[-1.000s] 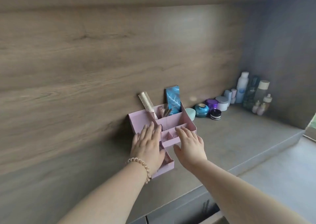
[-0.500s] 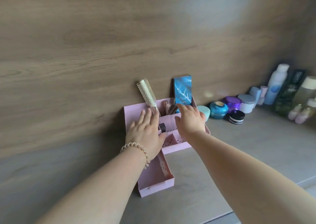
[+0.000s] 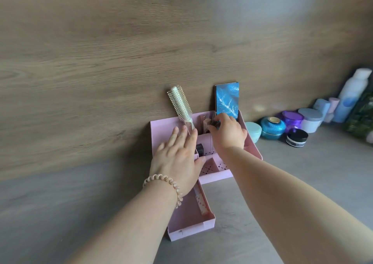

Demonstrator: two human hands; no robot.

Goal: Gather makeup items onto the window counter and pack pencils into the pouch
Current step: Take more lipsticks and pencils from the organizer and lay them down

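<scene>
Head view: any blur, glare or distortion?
Head view: bottles at the right edge are soft and smeared; hairbrush and pink organizer are sharp. Head view: pale sheen on the upper-right wall, no hard glare. Head view: wide-angle bends the wood grain.

Head camera looks down, close over counter (image 3: 323,158).

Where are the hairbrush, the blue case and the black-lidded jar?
hairbrush (image 3: 179,102): head view, on the bristle head.
blue case (image 3: 227,100): head view, middle of its patterned front.
black-lidded jar (image 3: 298,134): head view, on the black lid.
</scene>
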